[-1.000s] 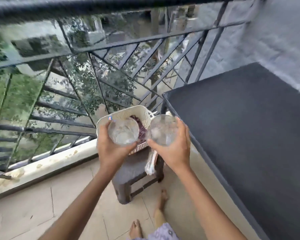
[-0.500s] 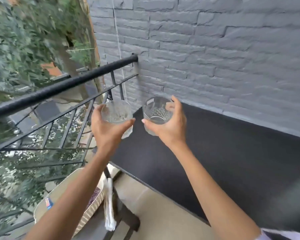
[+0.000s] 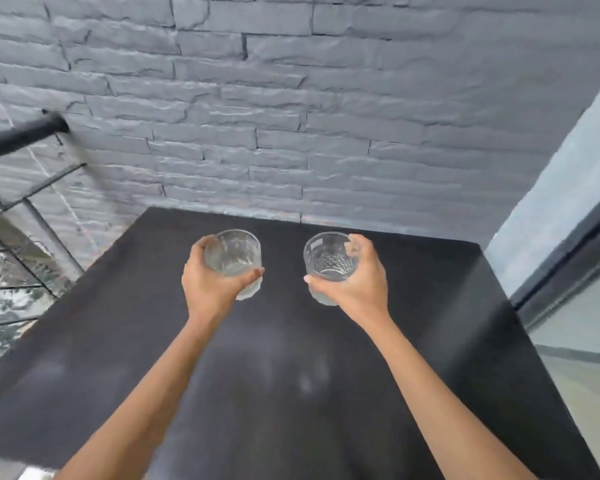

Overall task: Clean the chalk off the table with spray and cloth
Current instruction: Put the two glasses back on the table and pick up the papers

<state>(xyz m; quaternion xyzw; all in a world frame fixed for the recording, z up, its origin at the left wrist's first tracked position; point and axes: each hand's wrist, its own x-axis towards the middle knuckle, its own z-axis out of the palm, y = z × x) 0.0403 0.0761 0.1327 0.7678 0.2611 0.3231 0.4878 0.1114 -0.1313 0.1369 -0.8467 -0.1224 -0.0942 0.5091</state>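
A black table (image 3: 118, 341) fills the lower view, its far edge against a grey brick wall. Faint pale smears (image 3: 302, 375) show on its top between my forearms. My left hand (image 3: 210, 289) is shut around a clear cut-glass tumbler (image 3: 232, 251), held over the far middle of the table. My right hand (image 3: 357, 282) grips a second clear tumbler (image 3: 329, 258) beside it, a hand's width apart. Both glasses are upright; I cannot tell whether they touch the tabletop. No spray bottle or cloth is in sight.
The grey brick wall (image 3: 291, 116) stands behind the table. A black metal railing (image 3: 18, 140) runs along the left, with greenery beyond it. A dark-framed glass door (image 3: 575, 271) borders the right side.
The view swung from the basket on the stool and the railing to the table. Both hands carried the tumblers rightward and out over the tabletop, and spread apart.
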